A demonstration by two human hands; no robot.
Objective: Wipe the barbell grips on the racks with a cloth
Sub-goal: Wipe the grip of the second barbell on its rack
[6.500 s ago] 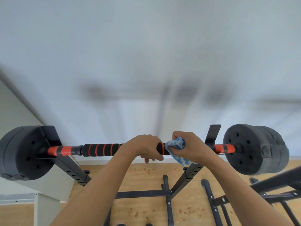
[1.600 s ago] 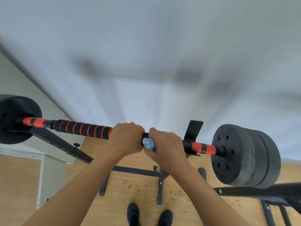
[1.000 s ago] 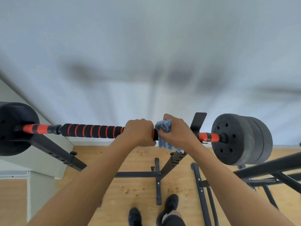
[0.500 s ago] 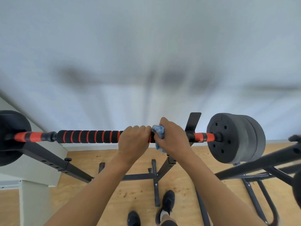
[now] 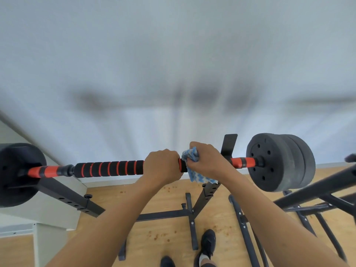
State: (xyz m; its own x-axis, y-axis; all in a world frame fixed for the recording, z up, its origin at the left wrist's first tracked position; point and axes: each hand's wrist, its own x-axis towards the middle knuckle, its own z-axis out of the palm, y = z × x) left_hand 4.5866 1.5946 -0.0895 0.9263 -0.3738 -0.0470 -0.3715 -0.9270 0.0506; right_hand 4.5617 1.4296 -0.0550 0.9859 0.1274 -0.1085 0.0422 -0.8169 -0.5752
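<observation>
A barbell lies across a black rack, its black foam grip ringed with red bands. My left hand grips the bar just right of that ribbed stretch. My right hand is wrapped round the bar beside it, holding a blue and white cloth against the grip; part of the cloth hangs below the bar. The bar under both hands is hidden. Orange sleeves show at each end.
Black weight plates sit at the right end and left end. Rack uprights and base bars stand on the wooden floor. More black rack tubing crosses at the right. My shoes are below. A white wall is behind.
The cloth has come out more from under my right hand and now hangs below the bar. Both hands stay side by side on the grip; the view has shifted slightly.
</observation>
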